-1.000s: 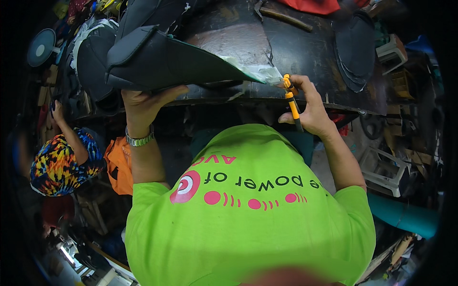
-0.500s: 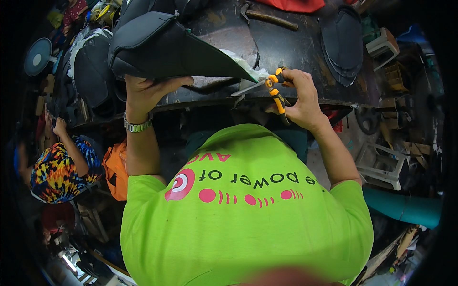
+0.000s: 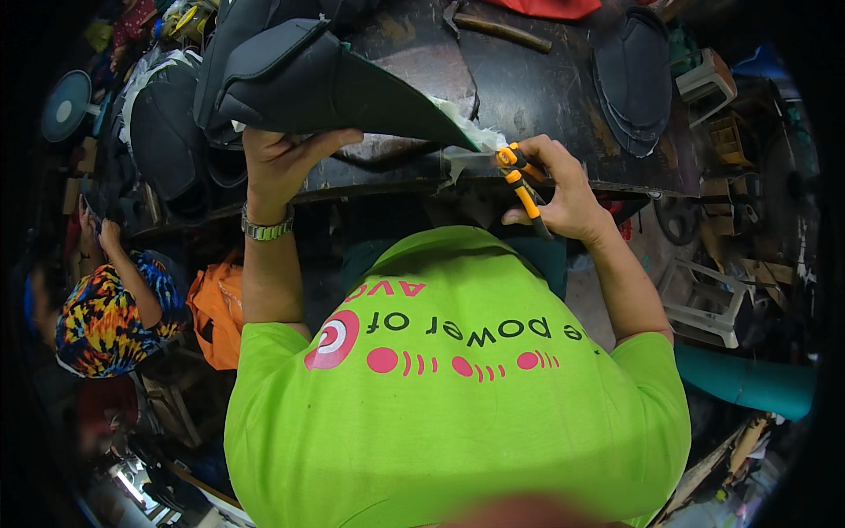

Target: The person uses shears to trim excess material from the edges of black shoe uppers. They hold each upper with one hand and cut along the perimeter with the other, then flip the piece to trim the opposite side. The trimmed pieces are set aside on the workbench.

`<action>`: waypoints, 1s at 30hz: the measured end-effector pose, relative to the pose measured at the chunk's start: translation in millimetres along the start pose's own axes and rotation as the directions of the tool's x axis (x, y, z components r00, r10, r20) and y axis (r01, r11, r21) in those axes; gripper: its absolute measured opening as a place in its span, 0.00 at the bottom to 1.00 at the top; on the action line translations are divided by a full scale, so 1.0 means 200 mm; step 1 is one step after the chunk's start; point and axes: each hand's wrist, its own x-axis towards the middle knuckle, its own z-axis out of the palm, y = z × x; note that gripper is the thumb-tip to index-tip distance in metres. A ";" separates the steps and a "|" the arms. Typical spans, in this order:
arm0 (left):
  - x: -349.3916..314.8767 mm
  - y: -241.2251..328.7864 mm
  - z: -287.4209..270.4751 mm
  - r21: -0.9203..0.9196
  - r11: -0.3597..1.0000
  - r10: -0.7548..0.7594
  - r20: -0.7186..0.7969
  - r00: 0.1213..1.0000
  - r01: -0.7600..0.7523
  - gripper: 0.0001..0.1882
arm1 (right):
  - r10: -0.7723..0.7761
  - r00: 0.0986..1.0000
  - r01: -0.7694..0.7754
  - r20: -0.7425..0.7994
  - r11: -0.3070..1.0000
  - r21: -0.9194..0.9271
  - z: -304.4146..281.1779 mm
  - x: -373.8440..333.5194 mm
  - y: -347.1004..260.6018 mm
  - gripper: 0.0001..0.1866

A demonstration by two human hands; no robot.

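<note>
My left hand (image 3: 283,163) grips the lower edge of a black stitched, padded piece (image 3: 282,92), its thumb along the near side and its other fingers mostly hidden. The piece is tilted up and narrows to a corner on the right, where ragged whitish lining (image 3: 466,123) sticks out. At that corner my right hand (image 3: 568,194) is closed on hand shears (image 3: 526,195) with orange-and-black handles, which are spread apart. Their blades, blurred, meet the whitish material, and a loose pale strip hangs there.
On the dark table (image 3: 528,88) lie a hammer (image 3: 502,31), a stack of black oval pieces (image 3: 632,84), more black padded pieces (image 3: 167,132) and red material (image 3: 550,7). A co-worker in a patterned shirt (image 3: 114,312) is at left. Pale plastic stools (image 3: 704,299) stand at right.
My right hand and the shears have shifted slightly right, and the silver blade looks less distinct. My left hand has moved a little right, and the black piece has tilted slightly.
</note>
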 end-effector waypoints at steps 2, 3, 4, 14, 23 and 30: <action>0.00 -0.02 0.01 -0.024 0.999 -0.022 -0.033 0.999 0.021 0.17 | 0.091 0.994 -0.095 0.059 0.994 0.062 0.00 0.00 0.00 0.39; -0.01 -0.02 0.02 -0.037 0.999 -0.032 -0.049 0.998 0.030 0.16 | 0.140 0.986 -0.147 0.087 0.986 0.085 0.00 0.00 0.00 0.39; -0.01 -0.03 0.02 -0.037 0.999 -0.030 -0.051 0.998 0.028 0.16 | 0.187 0.975 -0.199 0.116 0.974 0.105 0.00 0.00 0.00 0.39; -0.04 -0.07 0.01 -0.015 0.998 -0.069 -0.121 0.990 0.068 0.14 | 0.010 1.000 -0.010 -0.001 1.000 0.009 0.03 0.02 -0.01 0.33; -0.06 -0.10 0.03 -0.050 0.997 -0.075 -0.195 0.978 0.066 0.15 | 0.082 0.996 -0.084 0.029 0.995 0.061 0.05 0.00 -0.01 0.31; -0.07 -0.14 0.06 -0.060 0.997 -0.052 -0.262 0.964 0.038 0.16 | 0.096 0.995 -0.097 0.024 0.994 0.047 0.07 -0.01 0.01 0.30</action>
